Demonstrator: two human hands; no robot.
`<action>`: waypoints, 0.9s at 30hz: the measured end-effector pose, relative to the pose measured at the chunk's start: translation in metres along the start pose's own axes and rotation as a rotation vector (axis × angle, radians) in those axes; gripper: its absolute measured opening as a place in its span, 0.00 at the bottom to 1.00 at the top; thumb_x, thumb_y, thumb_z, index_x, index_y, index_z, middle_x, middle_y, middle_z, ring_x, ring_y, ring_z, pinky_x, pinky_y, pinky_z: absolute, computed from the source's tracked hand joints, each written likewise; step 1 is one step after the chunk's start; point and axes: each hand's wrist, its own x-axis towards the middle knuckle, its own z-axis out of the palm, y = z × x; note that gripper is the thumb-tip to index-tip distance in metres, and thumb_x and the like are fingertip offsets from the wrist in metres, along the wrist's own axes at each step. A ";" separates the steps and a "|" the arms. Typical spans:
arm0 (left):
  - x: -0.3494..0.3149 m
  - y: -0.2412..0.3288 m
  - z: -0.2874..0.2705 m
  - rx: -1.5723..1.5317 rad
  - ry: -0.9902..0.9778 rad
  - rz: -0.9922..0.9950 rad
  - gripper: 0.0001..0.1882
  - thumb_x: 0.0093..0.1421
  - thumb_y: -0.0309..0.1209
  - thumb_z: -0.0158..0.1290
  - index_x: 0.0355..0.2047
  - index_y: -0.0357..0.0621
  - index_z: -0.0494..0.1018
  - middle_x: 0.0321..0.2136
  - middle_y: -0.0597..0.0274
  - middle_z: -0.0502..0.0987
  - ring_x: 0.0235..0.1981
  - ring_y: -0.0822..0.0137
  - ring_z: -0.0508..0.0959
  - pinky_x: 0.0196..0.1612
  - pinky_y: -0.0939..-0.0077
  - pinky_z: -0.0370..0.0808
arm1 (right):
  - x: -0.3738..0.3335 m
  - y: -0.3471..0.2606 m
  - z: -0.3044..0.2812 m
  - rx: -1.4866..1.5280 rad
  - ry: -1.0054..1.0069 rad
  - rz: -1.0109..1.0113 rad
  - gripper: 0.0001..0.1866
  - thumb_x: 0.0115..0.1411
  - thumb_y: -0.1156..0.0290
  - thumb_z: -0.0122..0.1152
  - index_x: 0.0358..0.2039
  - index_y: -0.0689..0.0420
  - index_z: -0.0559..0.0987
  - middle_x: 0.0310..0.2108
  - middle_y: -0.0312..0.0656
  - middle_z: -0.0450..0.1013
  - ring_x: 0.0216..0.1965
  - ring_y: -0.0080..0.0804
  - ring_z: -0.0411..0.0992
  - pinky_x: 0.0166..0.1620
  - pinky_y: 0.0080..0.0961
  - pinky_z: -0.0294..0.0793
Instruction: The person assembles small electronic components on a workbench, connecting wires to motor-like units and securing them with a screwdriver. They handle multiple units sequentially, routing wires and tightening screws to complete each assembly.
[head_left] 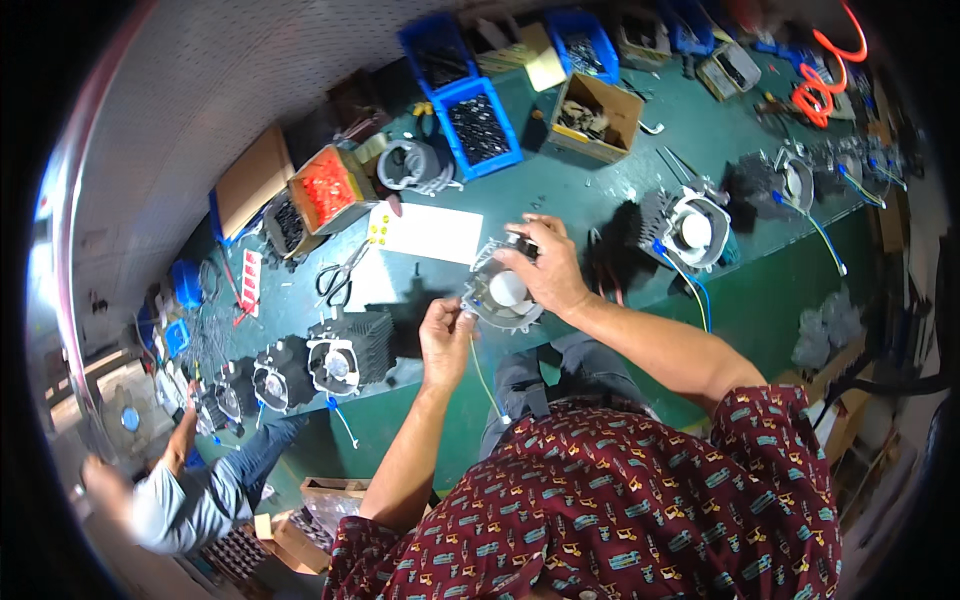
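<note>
A grey metal motor housing (490, 312) with a round white centre is held above the bench's near edge, directly in front of me. My left hand (444, 342) pinches its lower left rim, close to where a thin yellow-green wire (484, 378) hangs down. My right hand (548, 266) closes over the upper right rim. Between its thumb and fingers a small black part (519, 243) shows; whether that part is loose or fixed to the housing, I cannot tell. A white sheet (435, 232) with several yellow dots lies just beyond my left hand.
Similar housings (694, 230) with hanging wires line the bench edge on both sides. Black-handled scissors (341, 277) lie left of the sheet. Blue bins (481, 128), a cardboard box (597, 118) and a box of red parts (327, 186) stand behind. Another person (200, 500) works at far left.
</note>
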 end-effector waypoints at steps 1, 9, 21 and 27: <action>-0.004 0.000 -0.002 0.005 0.007 -0.019 0.10 0.69 0.19 0.51 0.50 0.37 0.73 0.36 0.66 0.80 0.32 0.78 0.78 0.34 0.82 0.78 | -0.001 -0.003 0.002 0.001 -0.004 0.007 0.21 0.55 0.64 0.76 0.46 0.62 0.84 0.48 0.58 0.78 0.57 0.49 0.73 0.56 0.37 0.76; -0.009 -0.007 0.005 0.041 0.067 0.047 0.15 0.66 0.23 0.58 0.52 0.34 0.75 0.35 0.64 0.80 0.33 0.76 0.77 0.34 0.78 0.77 | -0.001 -0.001 0.005 0.009 0.000 -0.031 0.19 0.56 0.64 0.74 0.45 0.61 0.84 0.47 0.58 0.78 0.55 0.52 0.74 0.58 0.40 0.73; -0.016 0.007 0.014 0.616 0.307 0.149 0.13 0.57 0.32 0.63 0.36 0.37 0.73 0.26 0.44 0.81 0.29 0.45 0.83 0.34 0.56 0.79 | -0.005 -0.007 0.008 -0.025 0.003 -0.048 0.19 0.58 0.63 0.73 0.45 0.64 0.83 0.47 0.56 0.78 0.54 0.52 0.75 0.58 0.40 0.73; -0.013 0.003 0.010 0.328 0.240 0.282 0.17 0.58 0.27 0.65 0.46 0.35 0.77 0.33 0.47 0.84 0.33 0.59 0.85 0.41 0.66 0.81 | -0.003 0.000 0.010 0.028 0.045 -0.039 0.18 0.56 0.66 0.74 0.44 0.62 0.84 0.46 0.56 0.78 0.50 0.49 0.77 0.54 0.37 0.76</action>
